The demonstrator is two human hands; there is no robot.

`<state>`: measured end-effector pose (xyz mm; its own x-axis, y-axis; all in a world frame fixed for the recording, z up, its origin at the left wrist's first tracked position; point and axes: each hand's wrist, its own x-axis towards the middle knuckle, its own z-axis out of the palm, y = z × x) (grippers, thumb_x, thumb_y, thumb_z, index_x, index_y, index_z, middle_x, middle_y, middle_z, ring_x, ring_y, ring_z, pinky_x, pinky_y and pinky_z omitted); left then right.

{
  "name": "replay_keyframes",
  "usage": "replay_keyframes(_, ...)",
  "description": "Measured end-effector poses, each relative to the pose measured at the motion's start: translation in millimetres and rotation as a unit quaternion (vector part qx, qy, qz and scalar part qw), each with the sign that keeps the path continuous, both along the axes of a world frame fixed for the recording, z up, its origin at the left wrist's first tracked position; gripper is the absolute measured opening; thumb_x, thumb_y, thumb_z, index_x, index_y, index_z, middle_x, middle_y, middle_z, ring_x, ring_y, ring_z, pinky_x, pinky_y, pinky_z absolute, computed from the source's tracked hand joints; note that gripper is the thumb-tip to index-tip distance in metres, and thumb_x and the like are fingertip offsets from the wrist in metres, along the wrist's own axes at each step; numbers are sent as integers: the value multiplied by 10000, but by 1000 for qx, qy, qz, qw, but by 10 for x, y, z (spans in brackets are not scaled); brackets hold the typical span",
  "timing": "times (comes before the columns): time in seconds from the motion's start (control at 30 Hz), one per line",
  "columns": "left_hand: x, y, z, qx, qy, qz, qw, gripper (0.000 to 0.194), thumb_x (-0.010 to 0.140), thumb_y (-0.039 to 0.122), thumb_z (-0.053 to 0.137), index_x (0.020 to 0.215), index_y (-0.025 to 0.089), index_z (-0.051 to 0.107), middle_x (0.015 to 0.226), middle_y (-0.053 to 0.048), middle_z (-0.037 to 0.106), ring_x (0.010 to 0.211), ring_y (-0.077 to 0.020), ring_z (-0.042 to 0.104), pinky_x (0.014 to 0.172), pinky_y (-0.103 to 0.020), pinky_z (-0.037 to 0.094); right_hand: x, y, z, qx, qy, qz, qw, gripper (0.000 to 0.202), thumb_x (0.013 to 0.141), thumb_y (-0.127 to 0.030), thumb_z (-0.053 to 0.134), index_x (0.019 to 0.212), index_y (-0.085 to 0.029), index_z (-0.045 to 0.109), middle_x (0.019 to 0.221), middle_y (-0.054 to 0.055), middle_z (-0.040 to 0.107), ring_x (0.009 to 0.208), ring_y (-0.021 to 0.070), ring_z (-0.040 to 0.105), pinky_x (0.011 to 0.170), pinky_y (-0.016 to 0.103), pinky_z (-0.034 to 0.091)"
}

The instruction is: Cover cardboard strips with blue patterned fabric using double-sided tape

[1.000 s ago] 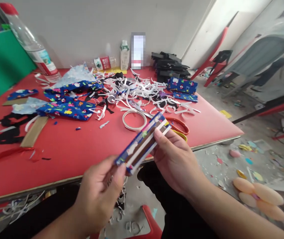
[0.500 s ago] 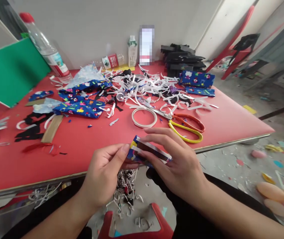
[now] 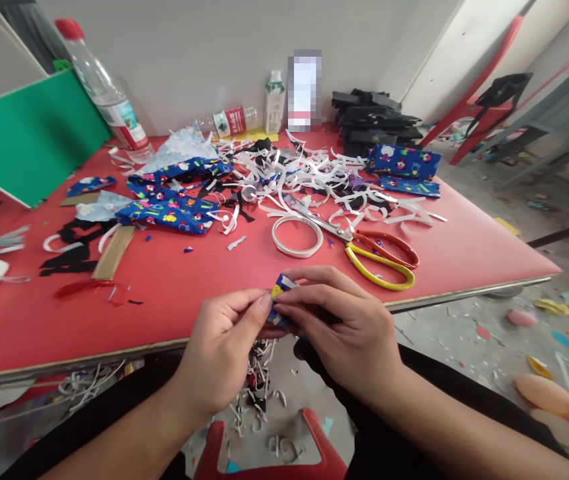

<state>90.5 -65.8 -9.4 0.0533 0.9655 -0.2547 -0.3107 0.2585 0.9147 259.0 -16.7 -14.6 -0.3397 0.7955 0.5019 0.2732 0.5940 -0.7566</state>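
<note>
A small blue patterned piece (image 3: 278,291) with a white strip along it is held between my two hands, just above the table's front edge. Its left end is pinched between the thumb and fingers of my left hand (image 3: 224,347). My right hand (image 3: 349,327) is closed on the other end, its fingers bent over the top and hiding most of the piece. Beyond my hands lie a roll of white tape (image 3: 297,252) and scissors (image 3: 382,265) with one red and one yellow handle.
White and black strip scraps (image 3: 294,173) heap across the red table (image 3: 204,273). Blue patterned fabric (image 3: 169,210) lies left, with folded blue pieces (image 3: 404,162) and a black stack (image 3: 374,117) at right. Bottles (image 3: 119,120) and a phone (image 3: 304,90) stand behind.
The fingers of my right hand have come down over the blue piece, covering the dark and white stripes that showed before. The whole scene has shifted slightly right in view.
</note>
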Motion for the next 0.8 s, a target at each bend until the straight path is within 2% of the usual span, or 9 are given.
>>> replay_keyframes(0.23, -9, 0, 23, 19, 37, -17, 999, 252, 1028, 391, 660, 1126, 241, 838, 1122, -63, 810, 1045, -216, 744, 857, -282, 625, -6, 20, 23, -37, 15, 1, 999, 132, 881, -98, 792, 897, -226, 763, 966, 9, 786, 852, 128, 762, 776, 197, 619)
replay_keyframes(0.53, 10, 11, 47, -18, 21, -16, 999, 314, 976, 470, 723, 1133, 223, 838, 1142, -85, 805, 1014, -230, 752, 786, -275, 638, 86, 33, -21, 33, -17, 24, 999, 145, 943, -92, 727, 993, -207, 800, 1067, 51, 805, 987, 138, 777, 861, 191, 608)
replay_keyframes(0.8, -7, -7, 32, -13, 34, -21, 999, 276, 985, 416, 717, 1142, 221, 835, 1147, -79, 804, 1033, -235, 748, 800, -282, 635, 47, 25, -17, 16, -3, 16, 1000, 113, 922, -95, 757, 947, -198, 798, 988, 23, 806, 891, 107, 773, 809, 148, 602)
